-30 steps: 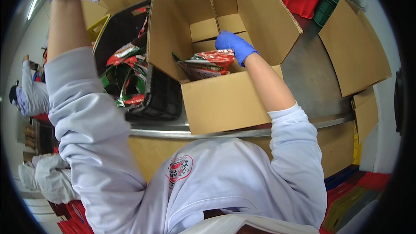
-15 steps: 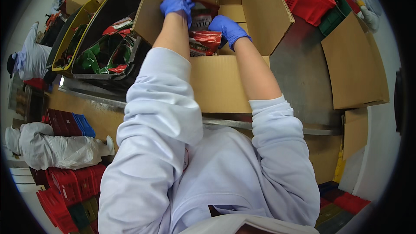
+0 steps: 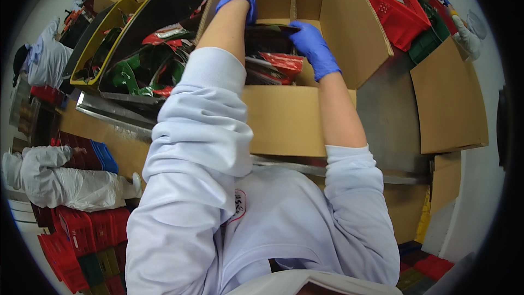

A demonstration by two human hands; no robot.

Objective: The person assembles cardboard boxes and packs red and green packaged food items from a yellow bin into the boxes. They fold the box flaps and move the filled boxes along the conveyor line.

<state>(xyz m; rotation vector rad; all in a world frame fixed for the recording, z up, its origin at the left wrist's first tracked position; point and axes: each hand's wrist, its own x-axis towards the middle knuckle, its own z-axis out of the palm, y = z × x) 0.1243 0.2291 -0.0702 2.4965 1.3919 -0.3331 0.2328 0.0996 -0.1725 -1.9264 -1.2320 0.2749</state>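
Two hands in thin blue gloves worked inside a tall, open brown cardboard box (image 3: 299, 123), which stood on a grey metal worktop (image 3: 385, 131). Between them, near the left wall, was a flat, dark, glossy plastic pouch (image 3: 268, 39), just beyond a stack of red, shiny plastic packets (image 3: 281, 64) lying by the box's near side. Half a second earlier, the right hand (image 3: 314, 49) had been lower, beside the red packets, and the pouch had shown pale print; now that hand was at the pouch's right corner, and a dark face with no readable print showed. The left hand (image 3: 239, 4) had kept much the same place by the left wall. The right hand's fingers were closed on the corner; the left hand's fingers were hidden behind its wrist, so I could not tell whether they gripped the pouch. The visible part of the pouch had its long axis running left to right across the box, with its far edge nearly level and its right corner pointing at the right hand. Its left end was hidden behind the left forearm, and which end was its top could not be told.
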